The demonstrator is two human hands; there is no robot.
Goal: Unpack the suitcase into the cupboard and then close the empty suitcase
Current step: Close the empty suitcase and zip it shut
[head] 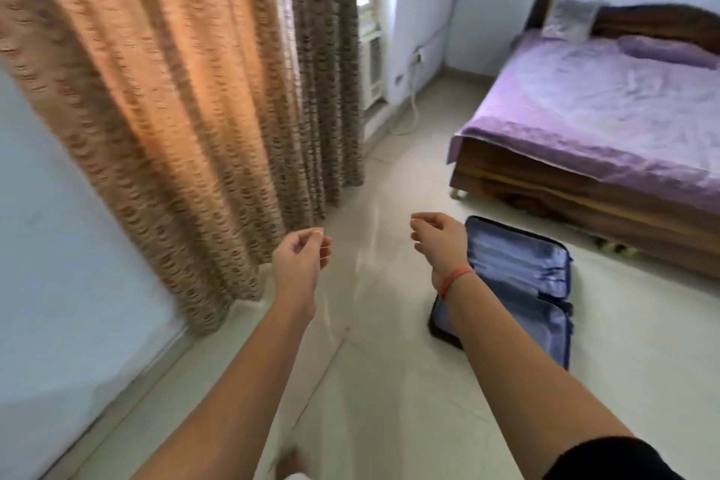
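Closest to me is the black sleeve (607, 460) on the person's right arm, and a red thread (456, 279) is tied on that wrist; both arms reach forward over the pale floor (389, 382); the left hand (302, 257) and the right hand (438, 242) hang in the air with fingers loosely bent and nothing in them, I think because there is nothing to carry at this moment; just past the right forearm the suitcase (522, 277) lies open and flat on the floor; both halves show only blue lining, so it looks empty to me, though the arm hides one part; it lies spread like this probably so that everything inside could be reached from above, and in my judgement what is left is to fold it shut; the cupboard is not in view; on the left a brown curtain (175, 90) hangs down to the floor; further away stands the bed (545, 183) with a purple sheet (604, 101), near the suitcase but not touching it
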